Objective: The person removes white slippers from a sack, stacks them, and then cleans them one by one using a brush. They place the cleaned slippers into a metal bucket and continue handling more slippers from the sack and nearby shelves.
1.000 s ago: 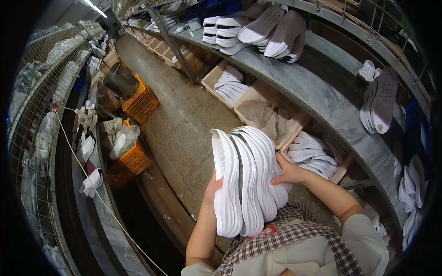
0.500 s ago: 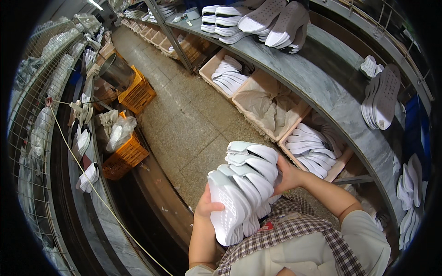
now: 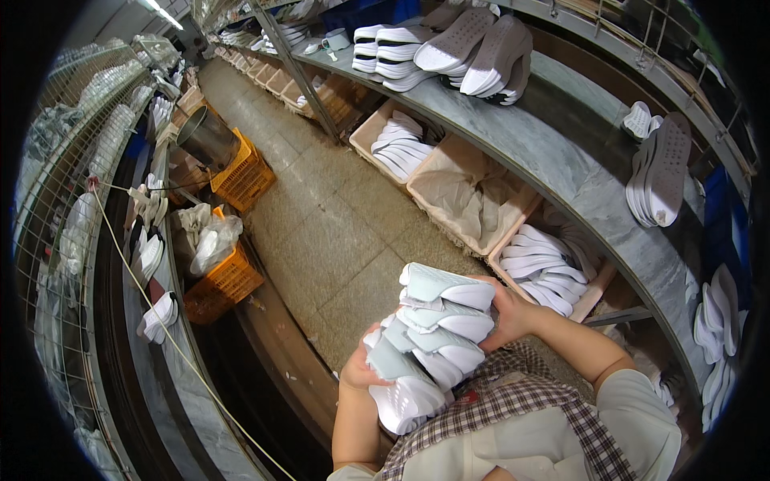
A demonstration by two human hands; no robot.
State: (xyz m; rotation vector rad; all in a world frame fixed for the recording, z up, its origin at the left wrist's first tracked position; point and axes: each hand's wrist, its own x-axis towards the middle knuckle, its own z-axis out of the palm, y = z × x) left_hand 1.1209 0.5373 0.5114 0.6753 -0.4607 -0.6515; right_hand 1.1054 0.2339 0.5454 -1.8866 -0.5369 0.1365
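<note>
Held in front of my checked apron [image 3: 529,405] is a stack of white shoe soles [image 3: 437,337], several of them nested, with pale grey-green surfaces facing up. My left hand [image 3: 362,367] is closed on the stack's left side, near the lowest sole. On the far right side, my right hand [image 3: 505,313] grips the same stack, its fingers partly hidden behind the soles. Both hands carry the soles in the air, above the floor.
To my right runs a grey stone-topped bench [image 3: 553,128] bearing stacked soles [image 3: 662,168]. Pink bins [image 3: 461,196] stand beneath it, some filled with soles. Orange crates [image 3: 224,282] line the left side of the aisle. A cord [image 3: 184,357] stretches along the left bench by a wire rack.
The stack of soles has tilted in my hands, so more of the grey-green surfaces show and less of the patterned sole bottom. Both hands keep their hold.
</note>
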